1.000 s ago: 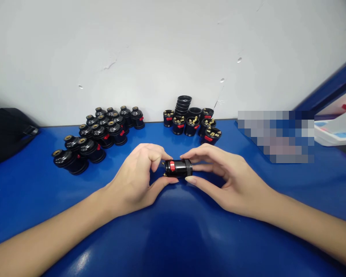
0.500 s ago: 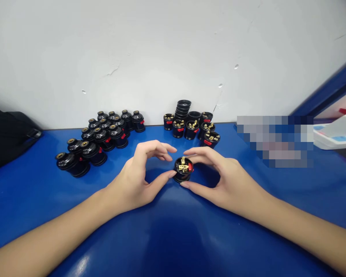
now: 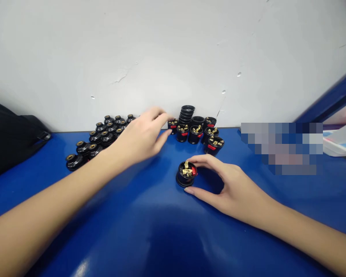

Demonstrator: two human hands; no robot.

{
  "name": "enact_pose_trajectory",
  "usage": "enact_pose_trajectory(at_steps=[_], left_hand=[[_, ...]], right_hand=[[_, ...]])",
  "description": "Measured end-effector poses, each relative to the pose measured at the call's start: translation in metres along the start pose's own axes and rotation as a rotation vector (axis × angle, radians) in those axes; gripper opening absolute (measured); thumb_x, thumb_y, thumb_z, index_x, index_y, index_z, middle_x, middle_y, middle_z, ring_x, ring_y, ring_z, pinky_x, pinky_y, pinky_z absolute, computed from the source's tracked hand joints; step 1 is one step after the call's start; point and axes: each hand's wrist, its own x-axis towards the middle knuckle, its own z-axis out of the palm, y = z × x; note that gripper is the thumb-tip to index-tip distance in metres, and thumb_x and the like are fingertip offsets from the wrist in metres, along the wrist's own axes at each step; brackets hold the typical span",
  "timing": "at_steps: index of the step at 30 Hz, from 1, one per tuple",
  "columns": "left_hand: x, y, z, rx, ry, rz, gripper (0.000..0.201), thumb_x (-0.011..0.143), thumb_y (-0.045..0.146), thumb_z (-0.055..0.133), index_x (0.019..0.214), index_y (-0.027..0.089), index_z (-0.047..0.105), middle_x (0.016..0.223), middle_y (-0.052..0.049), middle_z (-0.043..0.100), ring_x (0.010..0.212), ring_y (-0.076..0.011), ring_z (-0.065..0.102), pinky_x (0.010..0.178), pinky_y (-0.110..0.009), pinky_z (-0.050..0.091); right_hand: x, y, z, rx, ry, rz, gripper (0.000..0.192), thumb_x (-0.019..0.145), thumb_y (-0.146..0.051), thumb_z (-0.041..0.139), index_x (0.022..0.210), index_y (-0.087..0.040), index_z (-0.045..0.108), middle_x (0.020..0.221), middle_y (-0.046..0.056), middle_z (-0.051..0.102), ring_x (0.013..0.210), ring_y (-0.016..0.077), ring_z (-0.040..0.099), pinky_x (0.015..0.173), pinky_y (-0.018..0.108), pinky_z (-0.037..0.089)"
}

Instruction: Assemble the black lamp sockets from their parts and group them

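Near the worktop's (image 3: 109, 215) middle, the right hand's (image 3: 230, 188) fingers clasped the upright black socket core (image 3: 186, 174); the left hand (image 3: 141, 136), fingers released, hovered toward the far edge.

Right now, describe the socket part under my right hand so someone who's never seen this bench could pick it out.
On the blue table, look in front of the group of open-topped black parts by the white wall. The socket part stands alone, upright, between the right hand's thumb and fingers. Unlike its neighbours, it stands apart from any cluster, brass contacts and red tab facing up.
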Motion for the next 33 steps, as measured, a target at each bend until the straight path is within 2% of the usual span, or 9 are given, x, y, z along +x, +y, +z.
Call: enact_pose_trajectory(at_steps=[5, 8, 13, 17, 20, 23, 26, 30, 33], left_hand=[[0.058, -0.019, 0.017, 0.009, -0.015, 0.069, 0.027, 0.1, 0.015, 0.065, 0.126, 0.013, 0.076, 0.124, -0.017, 0.068, 0.106, -0.0298, 0.07, 0.098, -0.049, 0.059], [0.081, -0.022, 0.029, -0.024, -0.026, 0.068, 0.022, 0.096, 0.011, 0.068, 0.115, 0.016, 0.079, 0.119, -0.014, 0.067, 0.109, -0.0321, 0.068, 0.095, -0.052, 0.059], [0.096, -0.027, 0.04, -0.107, -0.042, 0.081, 0.016, 0.088, 0.005, 0.068, 0.093, 0.015, 0.079, 0.107, -0.009, 0.063, 0.115, -0.0335, 0.063, 0.1, -0.056, 0.057], [0.1, -0.03, 0.042, -0.11, -0.043, 0.081, 0.017, 0.087, 0.001, 0.067, 0.089, 0.015, 0.078, 0.109, -0.01, 0.066, 0.118, -0.0348, 0.063, 0.101, -0.057, 0.056], [0.099, -0.028, 0.035, -0.113, 0.003, 0.083, 0.018, 0.091, 0.003, 0.067, 0.091, 0.017, 0.078, 0.115, -0.011, 0.067, 0.12, -0.0352, 0.063, 0.1, -0.056, 0.055], [0.086, -0.021, 0.021, -0.116, 0.046, 0.09, 0.017, 0.095, 0.007, 0.066, 0.097, 0.019, 0.078, 0.122, -0.013, 0.068, 0.122, -0.0353, 0.064, 0.099, -0.053, 0.056], [0.055, -0.006, 0.004, -0.1, 0.074, 0.095, 0.017, 0.1, 0.01, 0.063, 0.101, 0.021, 0.076, 0.122, -0.012, 0.069, 0.116, -0.0321, 0.068, 0.1, -0.051, 0.056], [-0.005, 0.017, -0.009, -0.049, -0.036, 0.081, 0.017, 0.105, 0.014, 0.056, 0.105, 0.017, 0.073, 0.122, -0.015, 0.07, 0.102, -0.0297, 0.072, 0.091, -0.05, 0.059], [-0.044, 0.029, -0.012, -0.048, -0.139, 0.051, 0.019, 0.107, 0.015, 0.052, 0.107, 0.016, 0.071, 0.127, -0.015, 0.068, 0.102, -0.0279, 0.073, 0.091, -0.048, 0.061]], right_hand=[[0.001, -0.001, 0.0, -0.027, 0.017, -0.013, 0.038, 0.094, -0.034, 0.081, 0.128, -0.028, 0.064, 0.123, 0.005, 0.083, 0.112, 0.0281, 0.082, 0.1, 0.044, 0.068], [0.0, -0.002, 0.0, -0.033, 0.018, -0.026, 0.036, 0.095, -0.033, 0.079, 0.127, -0.028, 0.064, 0.122, 0.005, 0.083, 0.111, 0.0289, 0.082, 0.098, 0.044, 0.069], [0.001, -0.003, -0.001, -0.037, 0.011, -0.039, 0.036, 0.095, -0.031, 0.079, 0.127, -0.028, 0.064, 0.123, 0.006, 0.083, 0.111, 0.029, 0.082, 0.097, 0.045, 0.069], [0.001, -0.002, -0.001, -0.045, 0.004, -0.032, 0.037, 0.095, -0.031, 0.079, 0.128, -0.027, 0.064, 0.123, 0.006, 0.083, 0.113, 0.028, 0.082, 0.097, 0.043, 0.069], [0.0, -0.002, -0.001, -0.052, 0.003, -0.026, 0.04, 0.095, -0.031, 0.078, 0.133, -0.026, 0.064, 0.127, 0.007, 0.082, 0.116, 0.0283, 0.081, 0.101, 0.044, 0.068], [-0.001, -0.002, -0.002, -0.056, -0.011, -0.021, 0.044, 0.097, -0.031, 0.076, 0.138, -0.025, 0.063, 0.133, 0.009, 0.081, 0.12, 0.0295, 0.08, 0.105, 0.046, 0.067], [-0.002, -0.003, -0.002, -0.056, -0.025, -0.013, 0.045, 0.098, -0.031, 0.074, 0.141, -0.024, 0.064, 0.137, 0.009, 0.08, 0.122, 0.0305, 0.079, 0.109, 0.047, 0.065], [-0.001, -0.003, -0.002, -0.05, -0.019, -0.012, 0.043, 0.098, -0.031, 0.073, 0.14, -0.024, 0.065, 0.136, 0.009, 0.08, 0.123, 0.0303, 0.079, 0.106, 0.044, 0.067], [0.0, -0.003, -0.002, -0.029, -0.032, -0.013, 0.04, 0.1, -0.03, 0.072, 0.139, -0.025, 0.065, 0.135, 0.008, 0.08, 0.122, 0.028, 0.08, 0.104, 0.041, 0.067]])
